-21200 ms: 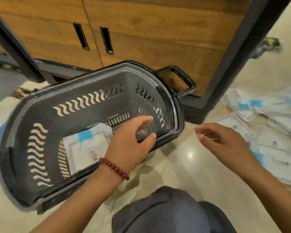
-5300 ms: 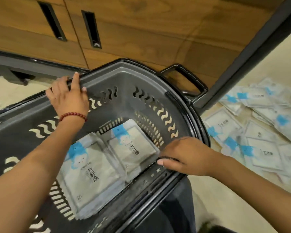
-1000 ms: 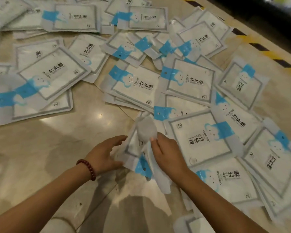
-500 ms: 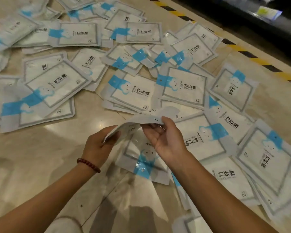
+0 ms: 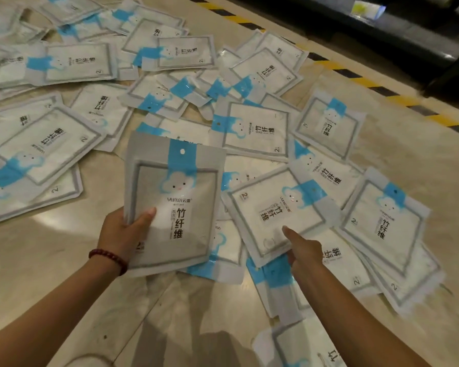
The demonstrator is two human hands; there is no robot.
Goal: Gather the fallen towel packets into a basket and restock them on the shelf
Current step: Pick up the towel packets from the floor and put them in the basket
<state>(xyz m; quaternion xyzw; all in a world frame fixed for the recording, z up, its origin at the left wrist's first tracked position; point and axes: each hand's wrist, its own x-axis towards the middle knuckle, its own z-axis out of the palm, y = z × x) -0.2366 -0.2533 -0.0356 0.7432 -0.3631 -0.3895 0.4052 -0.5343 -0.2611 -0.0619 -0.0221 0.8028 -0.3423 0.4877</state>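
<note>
Several white towel packets with blue bands lie scattered over the beige floor, for example one [image 5: 255, 129] straight ahead. My left hand [image 5: 122, 233] grips one packet [image 5: 174, 205] by its lower left edge and holds it upright above the floor, face towards me. My right hand [image 5: 304, 250] pinches the near edge of a second packet [image 5: 274, 210], thumb on top, fingers hidden beneath; that packet lies tilted on the pile. The basket is out of view.
A yellow and black hazard stripe [image 5: 355, 79] runs along the floor at the upper right, with a dark shelf base [image 5: 398, 27] behind it. Bare floor [image 5: 72, 260] lies at the lower left. Another packet [image 5: 302, 345] lies near my right forearm.
The packet that both hands held by its edge is now upright in my left hand alone. My right hand has let go and moved right onto another packet on the pile.
</note>
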